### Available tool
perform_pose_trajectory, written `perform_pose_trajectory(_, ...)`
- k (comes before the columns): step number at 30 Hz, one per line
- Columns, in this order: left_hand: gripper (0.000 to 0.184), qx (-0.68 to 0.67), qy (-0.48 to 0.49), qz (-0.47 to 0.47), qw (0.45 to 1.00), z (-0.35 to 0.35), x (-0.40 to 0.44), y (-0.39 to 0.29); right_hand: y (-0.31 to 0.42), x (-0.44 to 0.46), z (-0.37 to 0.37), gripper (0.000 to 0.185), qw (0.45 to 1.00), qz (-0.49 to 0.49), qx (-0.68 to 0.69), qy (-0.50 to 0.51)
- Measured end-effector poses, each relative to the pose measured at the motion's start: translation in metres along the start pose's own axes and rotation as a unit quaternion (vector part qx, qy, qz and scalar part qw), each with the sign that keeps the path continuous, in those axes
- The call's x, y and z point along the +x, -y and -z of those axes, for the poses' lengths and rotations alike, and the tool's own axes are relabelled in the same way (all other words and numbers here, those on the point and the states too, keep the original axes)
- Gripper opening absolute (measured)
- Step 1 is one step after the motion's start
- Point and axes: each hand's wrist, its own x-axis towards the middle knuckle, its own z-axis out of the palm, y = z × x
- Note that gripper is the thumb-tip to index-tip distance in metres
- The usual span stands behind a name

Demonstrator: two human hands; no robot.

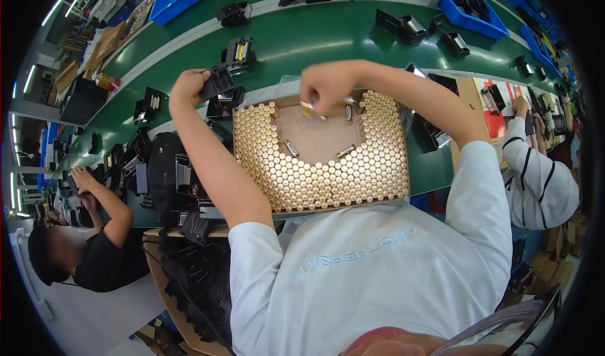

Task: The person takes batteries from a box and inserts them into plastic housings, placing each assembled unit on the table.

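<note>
My left hand (190,87) grips a black plastic housing (217,83) at the upper left of the battery box. Over the box's back part is my right hand (328,91), smeared by motion, its fingers closed around batteries (307,108) that partly show below them. The cardboard box (237,143) holds many upright batteries (321,182) packed along its sides and front. Several loose batteries (345,150) lie on the bare cardboard in its middle. Just beyond my left hand, another black housing (240,51) with batteries in it rests on the green surface.
More black housings (403,27) stand along the green conveyor (283,56). Blue bins (176,1) sit at the back. A carton of black parts (195,286) is at lower left. One person (94,249) works at the left, another (539,173) at the right.
</note>
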Motion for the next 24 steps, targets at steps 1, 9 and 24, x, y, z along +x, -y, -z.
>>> perform_pose_trajectory(1,0.020,0.008,-0.011,-0.015,1.000,-0.009,-0.001,-0.001,0.000,0.002,0.009,0.019,0.995,-0.032,0.068,-0.063)
perform_pose_trajectory(9,0.020,-0.122,0.046,-0.085,0.988,-0.069,0.015,-0.005,-0.012,0.064,0.055,0.033,0.878,-0.174,0.105,-0.433)
perform_pose_trajectory(24,0.028,-0.332,0.092,-0.104,0.933,-0.155,0.053,-0.034,-0.045,0.056,0.048,0.022,0.826,-0.048,-0.149,-0.542)
